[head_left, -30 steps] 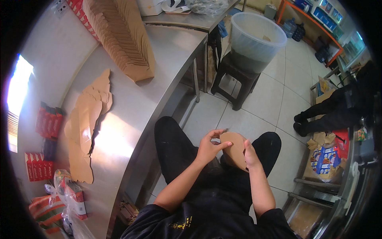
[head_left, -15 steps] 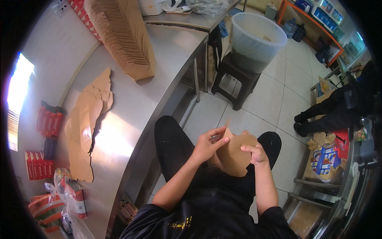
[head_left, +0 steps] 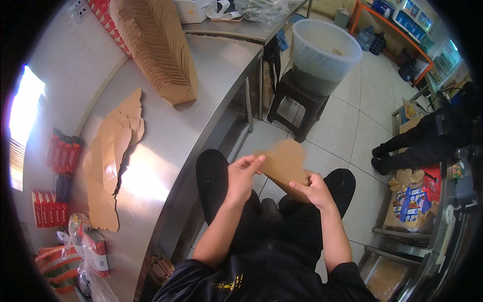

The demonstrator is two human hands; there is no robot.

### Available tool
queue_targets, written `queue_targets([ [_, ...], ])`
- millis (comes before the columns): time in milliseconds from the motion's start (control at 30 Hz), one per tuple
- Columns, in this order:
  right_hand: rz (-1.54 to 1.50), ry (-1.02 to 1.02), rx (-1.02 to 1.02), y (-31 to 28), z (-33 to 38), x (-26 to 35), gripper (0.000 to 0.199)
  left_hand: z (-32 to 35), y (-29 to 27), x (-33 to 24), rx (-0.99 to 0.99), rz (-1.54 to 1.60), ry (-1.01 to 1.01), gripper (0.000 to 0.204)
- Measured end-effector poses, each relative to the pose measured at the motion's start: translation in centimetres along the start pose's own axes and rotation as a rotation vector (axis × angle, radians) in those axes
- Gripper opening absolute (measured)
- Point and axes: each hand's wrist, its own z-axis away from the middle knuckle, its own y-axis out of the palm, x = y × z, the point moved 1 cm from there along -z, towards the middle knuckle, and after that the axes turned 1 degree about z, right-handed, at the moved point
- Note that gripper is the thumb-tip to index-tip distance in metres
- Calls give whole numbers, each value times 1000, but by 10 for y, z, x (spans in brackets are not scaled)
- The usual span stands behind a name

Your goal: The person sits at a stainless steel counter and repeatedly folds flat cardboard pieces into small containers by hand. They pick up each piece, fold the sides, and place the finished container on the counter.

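Above my lap I hold a brown cardboard box piece (head_left: 285,163), partly folded, with a rounded flap pointing away from me that is a little blurred. My left hand (head_left: 243,173) pinches its left corner between thumb and fingers. Around its lower right edge my right hand (head_left: 313,189) is closed, the thumb on top. To my left, on the steel table, lies a loose pile of flat cardboard blanks (head_left: 108,161). Farther back stands a long nested stack of folded cardboard boxes (head_left: 160,55).
The steel table (head_left: 166,136) curves along my left, with red packets (head_left: 64,151) and plastic-bagged goods (head_left: 93,246) by the wall. Ahead, a translucent bucket (head_left: 322,60) sits on a dark stool (head_left: 297,108). At right another person's legs (head_left: 417,141) stand near a shelf.
The cardboard piece has turned and lifted, its rounded flap now pointing away from me. My left hand has moved left and my right hand has shifted slightly left, both still gripping it.
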Motion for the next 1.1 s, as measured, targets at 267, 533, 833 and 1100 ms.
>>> queue_targets([
  [267, 235, -81, -177, 6, -1, -16, 23, -10, -18, 23, -234, -444, 259, 35],
  [533, 515, -317, 21, 12, -7, 15, 21, 20, 12, 10, 386, -942, 555, 45],
  [833, 431, -291, -403, 38, -1, 28, 44, 8, -4, 24, 80, -434, 216, 12],
  [1100, 351, 40, -163, 17, 4, -16, 23, -14, -40, 43, -121, -233, 99, 50],
])
